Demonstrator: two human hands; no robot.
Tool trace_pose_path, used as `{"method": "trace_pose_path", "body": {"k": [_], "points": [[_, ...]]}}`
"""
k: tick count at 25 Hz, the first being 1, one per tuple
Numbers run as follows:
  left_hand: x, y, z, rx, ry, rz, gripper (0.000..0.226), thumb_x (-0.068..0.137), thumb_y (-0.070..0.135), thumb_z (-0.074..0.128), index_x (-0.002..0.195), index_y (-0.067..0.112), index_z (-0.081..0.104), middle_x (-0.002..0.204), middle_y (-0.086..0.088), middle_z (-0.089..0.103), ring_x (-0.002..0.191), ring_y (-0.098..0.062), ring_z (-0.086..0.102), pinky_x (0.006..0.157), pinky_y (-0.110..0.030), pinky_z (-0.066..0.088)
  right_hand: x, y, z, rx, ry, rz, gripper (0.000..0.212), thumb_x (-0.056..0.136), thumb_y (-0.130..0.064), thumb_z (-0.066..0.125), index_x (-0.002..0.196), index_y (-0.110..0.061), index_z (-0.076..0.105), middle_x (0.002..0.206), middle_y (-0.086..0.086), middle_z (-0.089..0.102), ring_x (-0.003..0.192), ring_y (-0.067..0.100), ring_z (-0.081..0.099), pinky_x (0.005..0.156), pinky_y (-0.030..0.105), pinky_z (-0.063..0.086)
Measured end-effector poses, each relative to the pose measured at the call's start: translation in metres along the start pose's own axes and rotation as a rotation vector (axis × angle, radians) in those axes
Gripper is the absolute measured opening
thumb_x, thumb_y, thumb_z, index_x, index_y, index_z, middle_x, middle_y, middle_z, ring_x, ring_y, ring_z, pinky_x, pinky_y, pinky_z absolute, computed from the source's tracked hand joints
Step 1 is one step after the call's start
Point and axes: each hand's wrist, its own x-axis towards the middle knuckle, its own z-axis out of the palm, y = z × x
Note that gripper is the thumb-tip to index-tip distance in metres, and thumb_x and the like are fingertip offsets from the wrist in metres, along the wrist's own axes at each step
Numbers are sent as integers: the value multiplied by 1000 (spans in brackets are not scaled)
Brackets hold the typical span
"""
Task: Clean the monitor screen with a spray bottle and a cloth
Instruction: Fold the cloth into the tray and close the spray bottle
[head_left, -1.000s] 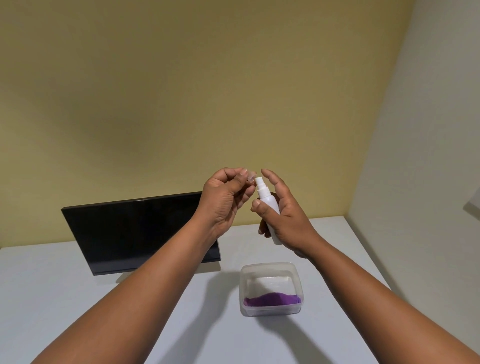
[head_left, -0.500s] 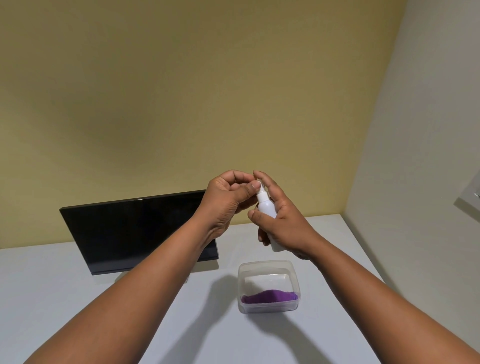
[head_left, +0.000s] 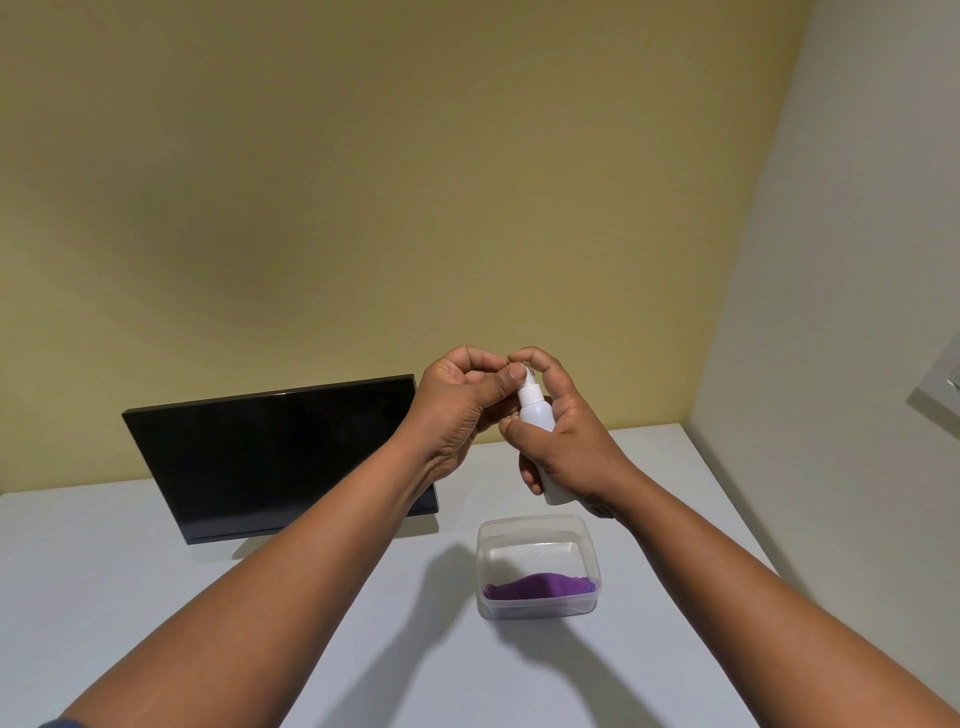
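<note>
In the air above the white table, my right hand (head_left: 576, 441) grips a small white spray bottle (head_left: 535, 415) upright, its index finger arched over the top. My left hand (head_left: 457, 400) meets it from the left with fingers curled, thumb and fingertips pinching the small clear cap at the nozzle. The dark monitor (head_left: 270, 457) stands at the back left of the table, its right edge hidden behind my left forearm. A purple cloth (head_left: 540, 586) lies in a clear plastic container (head_left: 535, 525) just below my right hand.
The white table (head_left: 156, 597) runs up to a yellow wall behind the monitor and a pale wall (head_left: 831, 364) on the right. Bare tabletop lies in front of the monitor and round the container.
My hands have closed together: the left fingers moved from beside the nozzle onto its top, and the right index finger curled over it. The bottle has sunk slightly.
</note>
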Motion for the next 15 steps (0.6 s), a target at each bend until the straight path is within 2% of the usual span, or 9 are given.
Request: {"method": "trace_pose_path", "body": {"k": [8, 15], "points": [[5, -4, -2, 9, -1, -3, 17, 86, 0, 75, 87, 9, 61, 75, -9, 71, 68, -19, 69, 68, -27, 61, 2, 0, 2, -27, 28, 25, 62, 93, 1, 51, 126, -51, 43, 77, 11, 53, 46, 23, 49, 49, 32, 46], [8, -7, -3, 23, -35, -6, 16, 88, 0, 73, 88, 10, 60, 67, -3, 69, 69, -19, 67, 73, -28, 61, 5, 2, -2, -33, 5, 26, 61, 93, 1, 52, 125, -51, 43, 70, 7, 53, 47, 24, 49, 49, 34, 47]]}}
